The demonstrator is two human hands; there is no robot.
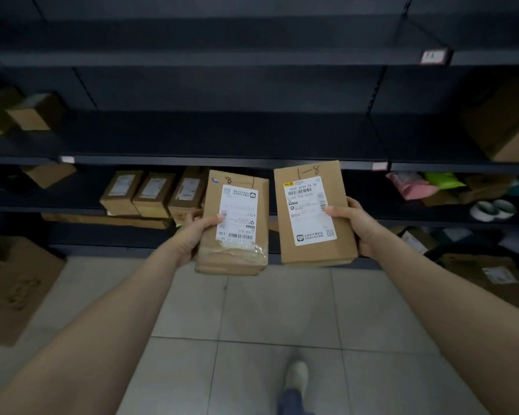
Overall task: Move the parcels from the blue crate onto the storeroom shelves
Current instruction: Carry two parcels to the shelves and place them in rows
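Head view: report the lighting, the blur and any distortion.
Head view: dim overall, the upper shelves nearly black; the labels on the left parcel and the right parcel are the sharpest parts; the boxes at the left edge smear with blur; the wide lens slants the shelf uprights.

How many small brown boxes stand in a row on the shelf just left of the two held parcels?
3: left box, middle box and right box, side by side on the lower shelf. The parcel in the left hand may hide more.

Dim, vignetted, wide-angle warp, blurred edges
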